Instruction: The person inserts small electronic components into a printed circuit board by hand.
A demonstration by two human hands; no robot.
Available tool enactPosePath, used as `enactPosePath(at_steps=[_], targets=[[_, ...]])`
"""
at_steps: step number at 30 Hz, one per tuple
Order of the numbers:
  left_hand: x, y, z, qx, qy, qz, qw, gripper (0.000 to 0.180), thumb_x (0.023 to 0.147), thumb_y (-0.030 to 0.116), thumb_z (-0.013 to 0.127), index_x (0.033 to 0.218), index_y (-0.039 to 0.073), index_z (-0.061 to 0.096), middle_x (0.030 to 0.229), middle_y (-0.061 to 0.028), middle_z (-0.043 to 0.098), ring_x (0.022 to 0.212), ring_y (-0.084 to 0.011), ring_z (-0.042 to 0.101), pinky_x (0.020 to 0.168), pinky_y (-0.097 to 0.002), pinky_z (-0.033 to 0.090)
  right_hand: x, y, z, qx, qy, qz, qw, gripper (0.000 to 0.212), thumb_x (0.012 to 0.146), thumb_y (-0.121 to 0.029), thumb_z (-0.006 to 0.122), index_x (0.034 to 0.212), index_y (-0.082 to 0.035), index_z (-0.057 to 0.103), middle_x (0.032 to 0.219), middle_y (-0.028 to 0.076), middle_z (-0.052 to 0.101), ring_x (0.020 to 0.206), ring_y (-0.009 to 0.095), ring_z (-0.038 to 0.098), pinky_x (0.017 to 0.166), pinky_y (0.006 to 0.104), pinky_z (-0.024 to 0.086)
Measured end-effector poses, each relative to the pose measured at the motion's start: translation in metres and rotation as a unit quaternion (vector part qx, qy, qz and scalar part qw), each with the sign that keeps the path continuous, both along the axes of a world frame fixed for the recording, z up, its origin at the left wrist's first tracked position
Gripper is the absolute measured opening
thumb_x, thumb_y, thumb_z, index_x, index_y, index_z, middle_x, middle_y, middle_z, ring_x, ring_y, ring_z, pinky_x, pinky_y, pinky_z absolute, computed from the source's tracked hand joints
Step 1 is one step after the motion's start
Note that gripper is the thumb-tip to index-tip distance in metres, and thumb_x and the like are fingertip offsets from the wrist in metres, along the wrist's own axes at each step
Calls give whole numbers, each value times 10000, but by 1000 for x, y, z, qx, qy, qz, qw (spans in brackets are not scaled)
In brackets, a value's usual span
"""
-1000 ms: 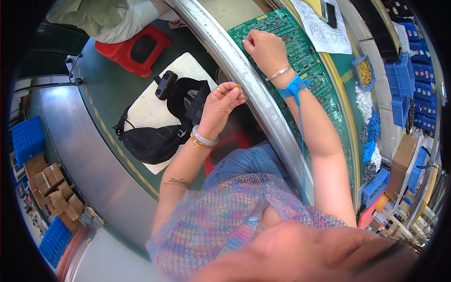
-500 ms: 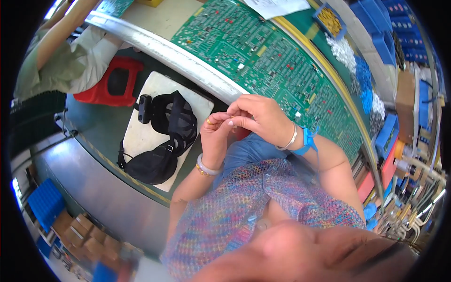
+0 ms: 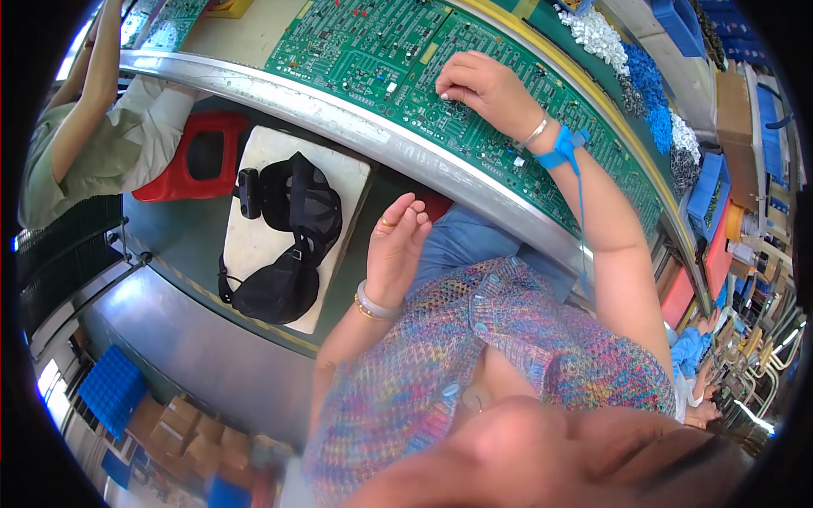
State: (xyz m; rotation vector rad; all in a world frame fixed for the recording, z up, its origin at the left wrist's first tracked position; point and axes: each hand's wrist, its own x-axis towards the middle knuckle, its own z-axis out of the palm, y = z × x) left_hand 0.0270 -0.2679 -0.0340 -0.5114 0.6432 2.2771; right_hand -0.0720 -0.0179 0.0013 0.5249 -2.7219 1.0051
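Note:
My right hand (image 3: 489, 91) is over the green circuit board (image 3: 339, 72), its fingertips pinched together close to the board's surface. Whatever the pinch may hold is too small or hidden to make out. A blue wrist strap (image 3: 566, 149) with a thin cord circles that wrist, beside a silver bangle. Nearer to me, short of the metal rail, my left hand (image 3: 396, 245) is raised with thumb and fingertips drawn together. Anything between those fingers cannot be made out. Small white and red parts are scattered on the board.
A silver metal rail (image 3: 254, 91) runs along the bench front. At the right lie white parts (image 3: 593, 34), blue parts (image 3: 644, 78) and a blue bin (image 3: 710, 193). Black straps and pouches (image 3: 284, 284) rest on a pale board (image 3: 258, 152). A co-worker's arm (image 3: 93, 93) is far left, by a red stool (image 3: 190, 182).
My hands were together over my lap. The right has moved away and up over the circuit board, while the left stays near the lap with fingers pinched. The whole view has shifted slightly.

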Motion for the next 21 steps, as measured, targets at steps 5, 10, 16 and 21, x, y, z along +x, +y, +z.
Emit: enactPosePath(at_steps=[5, 10, 16, 21], targets=[[2, 6, 9, 45, -15, -26, 999, 128, 916, 77, 540, 1041, 79, 570, 1047, -76, 609, 859, -135, 606, 801, -251, 523, -6, 7, -10, 35, 28, 42, 998, 72, 773, -102, 640, 813, -68, 592, 842, 37, 563, 839, 233, 550, 738, 325, 461], [2, 16, 13, 17, -11, -35, 999, 121, 929, 83, 519, 1048, 87, 541, 1027, -59, 583, 868, -132, 583, 809, -247, 516, -8, 10, -15, 41, 51, 57, 996, 63, 770, -138, 639, 807, -104, 602, 840, 22, 566, 857, 231, 542, 745, 334, 473], [3, 17, 5, 61, 19, -60, 996, 140, 926, 83, 526, 1066, 84, 542, 995, -42, 528, 911, -129, 554, 815, -250, 514, -9, 10, -14, 33, 44, 73, 996, 63, 768, -130, 641, 800, -104, 594, 832, 19, 558, 864, 225, 542, 760, 330, 471], [4, 17, 6, 55, 27, -61, 996, 134, 919, 80, 537, 1053, 79, 552, 972, -42, 531, 889, -129, 556, 818, -252, 513, -13, 12, -15, 43, 46, 107, 992, 76, 762, -77, 643, 804, -84, 580, 866, 24, 552, 860, 224, 539, 739, 327, 470]])
